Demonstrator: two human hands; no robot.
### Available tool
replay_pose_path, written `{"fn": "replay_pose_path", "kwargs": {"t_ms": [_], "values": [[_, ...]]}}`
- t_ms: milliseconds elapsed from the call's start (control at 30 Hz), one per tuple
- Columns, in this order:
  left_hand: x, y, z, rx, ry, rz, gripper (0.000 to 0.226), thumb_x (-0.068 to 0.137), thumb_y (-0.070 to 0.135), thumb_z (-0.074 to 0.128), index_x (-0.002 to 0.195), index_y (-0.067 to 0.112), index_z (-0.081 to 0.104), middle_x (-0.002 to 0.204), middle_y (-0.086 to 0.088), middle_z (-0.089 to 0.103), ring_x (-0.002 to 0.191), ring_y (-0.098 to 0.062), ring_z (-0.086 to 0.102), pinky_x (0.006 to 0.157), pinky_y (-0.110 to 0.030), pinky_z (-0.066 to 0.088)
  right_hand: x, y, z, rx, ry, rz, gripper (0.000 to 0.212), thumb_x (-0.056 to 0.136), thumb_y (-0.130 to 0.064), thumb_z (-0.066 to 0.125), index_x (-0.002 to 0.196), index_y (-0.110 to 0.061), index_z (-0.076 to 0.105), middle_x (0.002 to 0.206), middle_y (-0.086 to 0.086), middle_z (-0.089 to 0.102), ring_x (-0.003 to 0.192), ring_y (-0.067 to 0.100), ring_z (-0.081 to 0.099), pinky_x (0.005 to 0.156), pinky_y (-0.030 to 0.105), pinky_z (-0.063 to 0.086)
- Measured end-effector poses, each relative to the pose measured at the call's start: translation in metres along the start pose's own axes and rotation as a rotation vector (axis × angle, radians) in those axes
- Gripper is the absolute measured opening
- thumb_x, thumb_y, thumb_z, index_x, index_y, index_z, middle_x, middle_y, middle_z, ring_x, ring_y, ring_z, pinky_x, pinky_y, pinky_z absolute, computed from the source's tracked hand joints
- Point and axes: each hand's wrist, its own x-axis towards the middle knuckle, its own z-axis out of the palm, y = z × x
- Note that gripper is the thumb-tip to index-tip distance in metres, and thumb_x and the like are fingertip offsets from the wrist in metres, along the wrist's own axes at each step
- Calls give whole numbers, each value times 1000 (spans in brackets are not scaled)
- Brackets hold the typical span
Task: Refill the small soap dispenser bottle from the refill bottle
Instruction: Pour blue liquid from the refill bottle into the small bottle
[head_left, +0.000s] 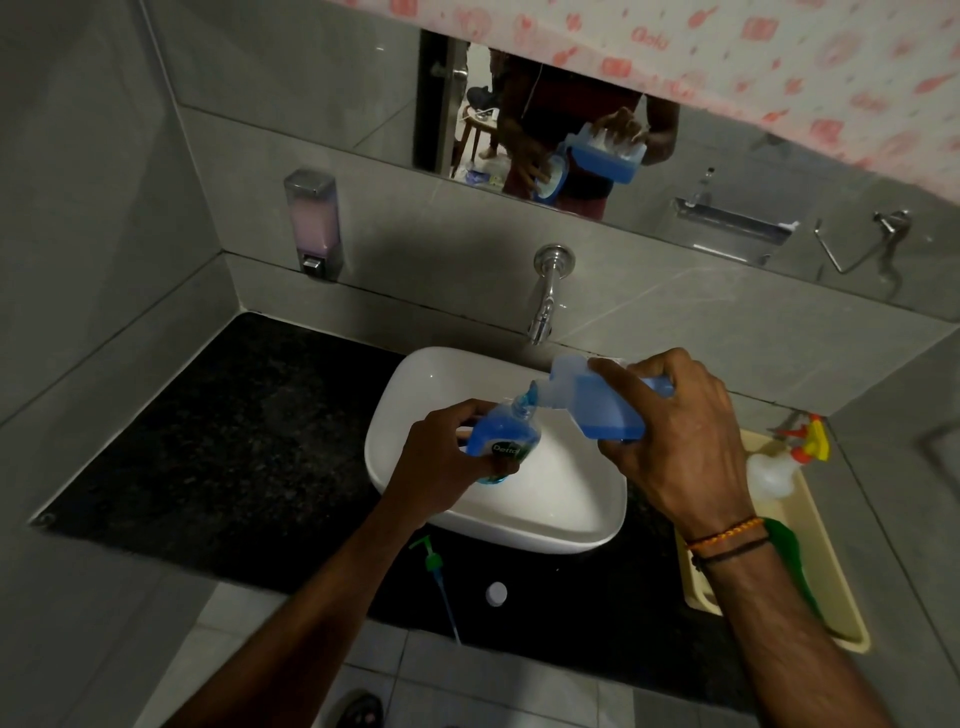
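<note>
Both hands tip refill bottle (602, 402) into dispenser bottle (501, 441) above basin (571, 499).

A single head-worn camera is looking steeply down, close above a white sink (519, 525) and dark counter (249, 441)

Blue soap in the clear refill bottle (602, 402); white sink (519, 499); black speckled counter (234, 441); green pump (434, 564).
</note>
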Motion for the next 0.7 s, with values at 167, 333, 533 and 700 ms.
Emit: {"fn": "replay_pose_path", "kwargs": {"t_ms": [167, 333, 533, 700], "values": [[1, 0, 0, 1, -10, -6, 54, 70, 34, 89, 117, 31, 63, 103, 20, 69, 95, 10, 64, 77, -6, 51, 1, 1, 1, -1, -7, 6, 83, 64, -34, 87, 139, -30, 54, 109, 7, 49, 97, 31, 50, 79, 44, 44], [1, 0, 0, -13, 1, -2, 52, 70, 34, 90, 115, 32, 64, 100, 21, 70, 95, 10, 63, 73, -5, 50, 2, 1, 2, -3, -14, 6, 81, 63, -33, 88, 138, -27, 57, 109, 9, 51, 97, 32, 51, 79, 42, 43], [1, 0, 1, -10, 5, 2, 54, 70, 35, 90, 117, 29, 64, 103, 17, 71, 98, 7, 64, 75, -8, 51, 1, 2, 1, 5, -5, 5, 79, 64, -34, 88, 137, -24, 59, 108, 10, 52, 96, 34, 52, 78, 43, 43], [3, -1, 2, -5, 5, -1, 57, 70, 34, 89, 120, 24, 65, 107, 14, 72, 98, 7, 63, 76, -8, 51, 1, 1, -1, 1, -10, 21, 80, 63, -32, 90, 137, -24, 60, 108, 11, 53, 95, 34, 53, 78, 43, 44]]}}
